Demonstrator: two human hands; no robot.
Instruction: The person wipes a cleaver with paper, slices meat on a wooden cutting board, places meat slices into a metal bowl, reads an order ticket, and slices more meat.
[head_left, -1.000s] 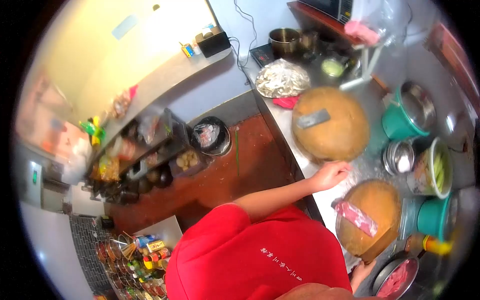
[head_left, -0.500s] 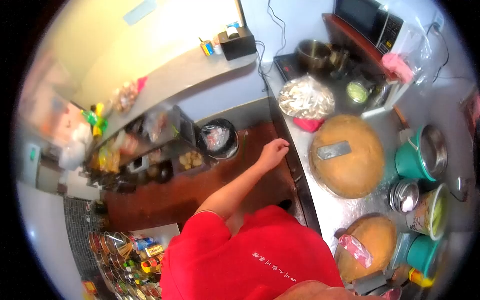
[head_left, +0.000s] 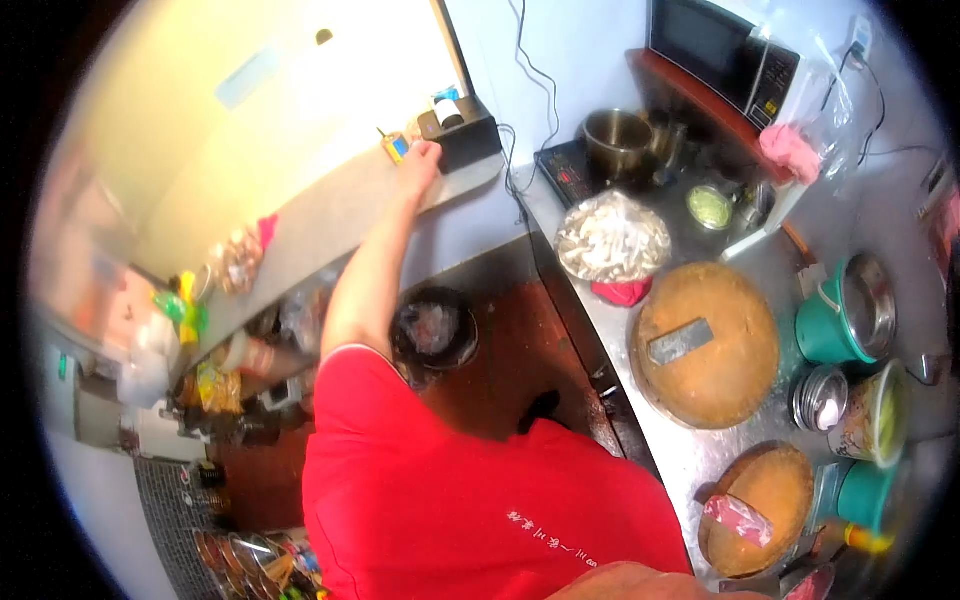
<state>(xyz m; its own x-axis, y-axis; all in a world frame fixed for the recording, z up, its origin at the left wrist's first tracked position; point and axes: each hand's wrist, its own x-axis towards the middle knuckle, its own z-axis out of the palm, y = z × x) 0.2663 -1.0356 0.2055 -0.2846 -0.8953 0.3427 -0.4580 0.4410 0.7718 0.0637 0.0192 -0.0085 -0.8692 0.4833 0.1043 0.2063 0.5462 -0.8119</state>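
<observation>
My left hand [head_left: 426, 157] reaches up to the ledge, its fingers curled together at the left edge of a black box [head_left: 468, 138]. What the fingers hold, if anything, is hidden. Just left of the hand stands a small yellow and blue container [head_left: 397, 147]. A white roll-shaped object [head_left: 449, 112] sits on top of the black box. My right hand is out of view.
To the right, a metal counter carries a round chopping board [head_left: 730, 370] with a cleaver [head_left: 681, 341], a second board with raw meat [head_left: 740, 521], a bag of pale sliced food [head_left: 612, 240], a pot [head_left: 617, 143] and green buckets [head_left: 830, 325]. A black bin [head_left: 434, 329] stands below the ledge.
My left hand has moved from beside the counter edge up and left to the black box on the ledge. The view has shifted slightly.
</observation>
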